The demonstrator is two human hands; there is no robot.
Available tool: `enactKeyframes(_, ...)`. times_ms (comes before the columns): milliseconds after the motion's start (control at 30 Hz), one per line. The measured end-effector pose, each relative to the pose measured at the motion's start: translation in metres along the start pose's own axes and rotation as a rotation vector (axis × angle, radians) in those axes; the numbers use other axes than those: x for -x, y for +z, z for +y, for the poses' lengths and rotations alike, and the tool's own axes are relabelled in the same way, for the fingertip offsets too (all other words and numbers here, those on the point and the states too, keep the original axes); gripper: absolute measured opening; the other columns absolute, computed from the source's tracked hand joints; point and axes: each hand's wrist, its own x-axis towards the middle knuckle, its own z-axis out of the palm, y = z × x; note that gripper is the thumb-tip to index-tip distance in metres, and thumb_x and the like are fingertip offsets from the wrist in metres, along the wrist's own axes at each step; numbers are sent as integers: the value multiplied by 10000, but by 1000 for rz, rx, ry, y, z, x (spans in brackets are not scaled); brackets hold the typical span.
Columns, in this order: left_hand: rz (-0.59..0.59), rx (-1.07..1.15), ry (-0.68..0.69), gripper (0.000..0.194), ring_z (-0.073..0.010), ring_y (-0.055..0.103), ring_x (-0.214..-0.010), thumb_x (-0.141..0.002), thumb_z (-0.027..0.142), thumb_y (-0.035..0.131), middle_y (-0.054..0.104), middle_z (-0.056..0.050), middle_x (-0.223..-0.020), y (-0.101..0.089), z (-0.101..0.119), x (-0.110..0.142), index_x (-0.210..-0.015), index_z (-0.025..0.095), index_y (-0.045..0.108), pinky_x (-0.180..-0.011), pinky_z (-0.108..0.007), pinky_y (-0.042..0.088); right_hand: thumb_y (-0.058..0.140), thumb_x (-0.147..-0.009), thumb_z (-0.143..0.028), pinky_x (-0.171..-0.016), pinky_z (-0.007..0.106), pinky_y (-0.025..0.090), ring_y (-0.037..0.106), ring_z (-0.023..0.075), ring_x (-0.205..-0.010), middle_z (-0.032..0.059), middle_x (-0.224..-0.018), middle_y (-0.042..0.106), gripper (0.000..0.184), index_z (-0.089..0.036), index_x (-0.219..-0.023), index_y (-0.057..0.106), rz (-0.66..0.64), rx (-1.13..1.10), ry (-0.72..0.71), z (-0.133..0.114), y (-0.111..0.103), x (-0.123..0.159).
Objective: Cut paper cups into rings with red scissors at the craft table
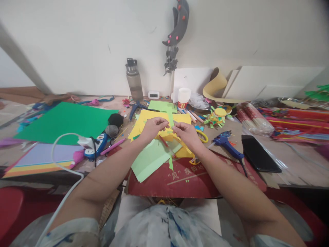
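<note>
A narrow light green paper strip (170, 116) stands up between my two hands, above a pile of yellow paper (146, 118). My right hand (187, 134) pinches its lower end between thumb and forefinger. Just left of the strip, my left hand (154, 129) has thumb and fingertips drawn together; whatever they hold is too small to make out. Below the hands lie light green sheets (150, 161), a red pencil-like stick (166, 144) and a small green paper scrap (171, 164). Yellow-handled scissors (203, 136) lie partly hidden beside my right wrist.
A red board (159, 185) lies at the table's front edge. On the right are a blue glue gun (227, 145) and a black phone (259, 154). A paper cup (183, 97) and a bottle (134, 82) stand behind. Leftward, a white cable (55, 147) runs past my forearm near green card (69, 123).
</note>
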Motion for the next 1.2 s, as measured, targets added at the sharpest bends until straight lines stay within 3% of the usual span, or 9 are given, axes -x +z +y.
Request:
enactKeyframes(367, -4, 149, -36, 231, -92, 513, -622, -665, 307, 735, 677, -13, -728, 2, -1, -1, -809, 139, 667, -647, -262, 405, 632, -731, -461, -577, 283, 360, 419, 112, -554, -34, -574, 515, 265, -208, -661, 597, 1, 9, -13, -1, 0, 0)
enactKeyframes(1033, -10, 97, -14, 120, -90, 491, -580, -623, 188, 566, 622, 7, -638, 3, 1, 0, -713, 154, 637, -627, -257, 392, 656, -742, -519, -573, 282, 357, 416, 116, -560, -30, -569, 514, 321, -209, -677, 607, -2, 44, -10, 3, 0, 0)
enactKeyframes(1200, -53, 134, 11, 137, -91, 526, -619, -676, 237, 633, 652, -2, -706, 3, -3, -1, -779, 147, 649, -650, -259, 409, 659, -731, -531, -563, 278, 352, 412, 114, -555, -32, -558, 508, 333, -207, -675, 607, 3, 36, -4, 3, 1, 0)
